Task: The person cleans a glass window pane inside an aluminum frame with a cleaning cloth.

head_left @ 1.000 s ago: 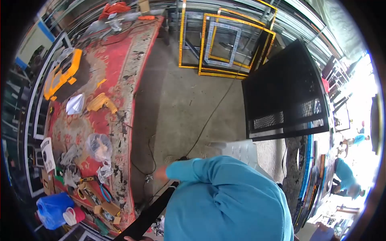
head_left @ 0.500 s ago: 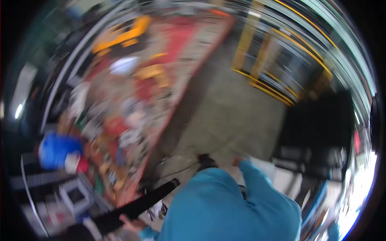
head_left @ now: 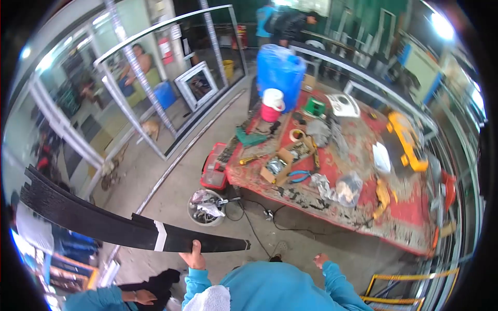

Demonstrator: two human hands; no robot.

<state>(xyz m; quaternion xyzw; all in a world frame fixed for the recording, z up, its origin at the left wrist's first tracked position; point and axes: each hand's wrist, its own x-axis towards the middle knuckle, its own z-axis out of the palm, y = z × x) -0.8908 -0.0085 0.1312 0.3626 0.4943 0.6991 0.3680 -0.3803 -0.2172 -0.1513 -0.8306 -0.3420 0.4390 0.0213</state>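
My left hand [head_left: 195, 256] is closed around a long black profile bar [head_left: 116, 232] near its tapered right end. The bar stretches far to the left, looks bent by the lens, and has a white band [head_left: 160, 236] around it just left of my hand. On the right, my right hand [head_left: 321, 260] hangs in front of my body, below the edge of the red worktable [head_left: 249, 179]. Its fingers look curled in, and no object shows in them. It touches nothing that I can see.
Pliers [head_left: 299, 177], small boxes [head_left: 277, 166] and a blue drum [head_left: 280, 75] sit on the worktable. A bucket of scraps [head_left: 206, 207] and cables lie on the floor. Glazed frames [head_left: 171, 145] stand left. Another person's hand [head_left: 145, 297] is at lower left; people are at the back.
My view has swung left, so the worktable moved from the left to the right of view. The black bar and my left hand now show higher and more clearly. My left hand still holds it.
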